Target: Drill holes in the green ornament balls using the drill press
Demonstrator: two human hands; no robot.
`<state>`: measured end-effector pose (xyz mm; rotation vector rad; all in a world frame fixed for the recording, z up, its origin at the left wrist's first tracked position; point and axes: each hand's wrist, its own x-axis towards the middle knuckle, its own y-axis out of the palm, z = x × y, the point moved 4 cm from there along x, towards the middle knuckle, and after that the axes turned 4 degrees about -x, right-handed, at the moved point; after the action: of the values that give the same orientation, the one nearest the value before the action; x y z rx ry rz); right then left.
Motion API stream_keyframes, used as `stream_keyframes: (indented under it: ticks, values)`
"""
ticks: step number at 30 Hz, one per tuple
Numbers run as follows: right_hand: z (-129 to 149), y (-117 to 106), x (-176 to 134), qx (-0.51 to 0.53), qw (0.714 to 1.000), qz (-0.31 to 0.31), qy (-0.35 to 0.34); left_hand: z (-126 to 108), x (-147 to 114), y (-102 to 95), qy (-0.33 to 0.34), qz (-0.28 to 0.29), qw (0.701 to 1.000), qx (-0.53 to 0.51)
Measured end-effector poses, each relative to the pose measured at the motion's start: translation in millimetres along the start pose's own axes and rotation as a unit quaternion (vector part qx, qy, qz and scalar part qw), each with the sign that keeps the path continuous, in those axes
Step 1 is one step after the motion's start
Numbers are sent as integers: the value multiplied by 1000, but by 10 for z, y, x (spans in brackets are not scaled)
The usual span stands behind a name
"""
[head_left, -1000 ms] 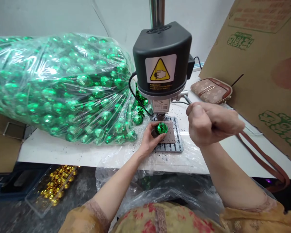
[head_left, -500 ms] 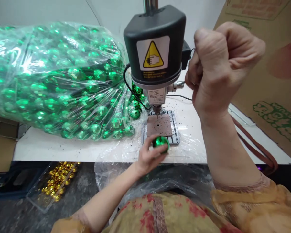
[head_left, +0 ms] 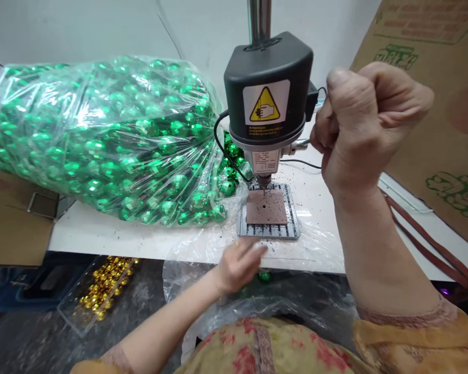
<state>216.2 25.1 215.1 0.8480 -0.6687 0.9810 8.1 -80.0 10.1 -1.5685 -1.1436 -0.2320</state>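
Just in front of the table edge is my left hand (head_left: 239, 265), slightly blurred, its fingers apart and nothing between them. A shiny green ball (head_left: 264, 277) shows below its fingertips, over clear plastic sheeting (head_left: 195, 283). My right hand (head_left: 368, 122) is raised and closed around the feed handle (head_left: 298, 147) of a small black drill press (head_left: 269, 83); the grip itself is hidden by the fingers. Under the drill bit a brown pad (head_left: 273, 214) with a dark hole lies on the slotted metal base (head_left: 295, 228), dotted with dark shavings.
A large clear bag (head_left: 113, 150) packed with green balls fills the table's left side. Loose green balls (head_left: 228, 187) lie beside the drill press. A bin of small gold balls (head_left: 105, 285) sits lower left. Cardboard boxes (head_left: 425, 156) flank the table; a brown strap (head_left: 425, 244) hangs at right.
The green ball has left my left hand and is now below the table edge. That hand has drawn back from the metal base. My right hand stays closed at the handle; the view shifted.
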Motion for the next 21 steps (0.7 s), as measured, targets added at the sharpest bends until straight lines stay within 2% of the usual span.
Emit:
stream_keyframes:
  ticks: [2,5,7,9,11,13,15,17,19,21]
  values:
    - [-2,-3,5,-3,1000,1,9,397,354,-95,-77,-19,996,33]
    - [-22,-4,11,-2,1000,6,22,1062,770,-145,-199,9,977,79]
    - [-42,-5,9,-6,1000,14,22,1414,908,-146,-262,25,959,102]
    - [-58,-8,3,-20,1000,23,9,1620,956,-141,-293,30,949,112]
    - [-62,-8,-4,-43,998,36,-9,1690,950,-147,-300,31,946,118]
    - [-53,-7,-9,-61,997,46,-19,1659,917,-183,-297,20,947,118]
    - [-38,-5,-11,-63,997,48,-14,1558,872,-260,-290,-26,952,99]
    - [-18,-5,-12,-53,998,43,-5,1424,813,-358,-294,-106,949,41]
    - [1,-2,-18,-44,998,41,-3,1287,745,-428,-320,-186,926,-72]
    - [17,-2,-29,-39,998,42,-7,1159,687,-422,-364,-232,871,-233]
